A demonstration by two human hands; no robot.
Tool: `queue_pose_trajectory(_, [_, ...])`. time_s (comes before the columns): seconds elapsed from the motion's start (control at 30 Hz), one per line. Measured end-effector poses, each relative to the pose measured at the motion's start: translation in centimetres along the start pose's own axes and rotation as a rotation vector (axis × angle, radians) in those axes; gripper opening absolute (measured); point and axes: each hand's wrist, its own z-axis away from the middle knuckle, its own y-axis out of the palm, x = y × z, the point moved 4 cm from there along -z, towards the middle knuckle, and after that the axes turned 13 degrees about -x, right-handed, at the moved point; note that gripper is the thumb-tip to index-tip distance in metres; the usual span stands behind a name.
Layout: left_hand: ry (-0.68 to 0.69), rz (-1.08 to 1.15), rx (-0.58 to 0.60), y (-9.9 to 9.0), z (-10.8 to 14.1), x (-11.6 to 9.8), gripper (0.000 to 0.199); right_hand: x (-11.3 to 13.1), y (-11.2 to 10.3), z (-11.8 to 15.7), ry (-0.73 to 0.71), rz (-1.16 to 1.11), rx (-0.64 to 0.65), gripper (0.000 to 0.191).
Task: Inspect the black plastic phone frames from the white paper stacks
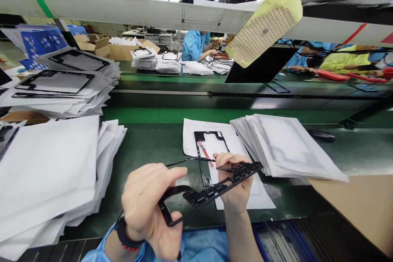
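A thin black plastic frame [227, 188] is held tilted in the air above the bench, seen nearly edge-on. My left hand [153, 204] grips its near left end, thumb below and fingers above. At the other end, the fingers of my right hand [235, 184] are wrapped round the frame's right side, partly hidden behind it. Behind my hands a second black frame [199, 147] lies flat on white printed sheets [190, 127]. Across that frame rests a red pen [204, 150].
Tall stacks of white sleeves [52, 172] with black frames stand at left. A pile of white sleeves [276, 143] lies at right, near a black mouse [321, 135] and cardboard [359, 204]. A yellow sticker sheet [267, 20] hangs from the white rail [123, 8]. Co-workers sit beyond.
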Motion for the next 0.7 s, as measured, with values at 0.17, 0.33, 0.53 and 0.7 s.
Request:
queue_pose_trajectory(0.17, [-0.098, -0.297, 0.045, 0.0, -0.4, 2.7, 0.063, 1.3, -0.7, -0.6, -0.137, 0.173, -0.025, 0.018])
queue_pose_trajectory(0.33, [0.017, -0.299, 0.293, 0.8, -0.2, 1.8, 0.06, 5.3, 1.7, -0.8, -0.68, 0.51, 0.272, 0.03])
queue_pose_trajectory(0.53, [0.0, -0.069, 0.278, 0.7, -0.2, 0.0, 0.032, 7.8, 3.6, 0.1, -0.757, 0.534, 0.483, 0.02])
queue_pose_trajectory(0.7, [0.025, -0.086, 0.213, 0.5, -0.2, -0.8, 0.034, 8.6, 3.3, 0.3, -0.764, 0.546, 0.492, 0.021])
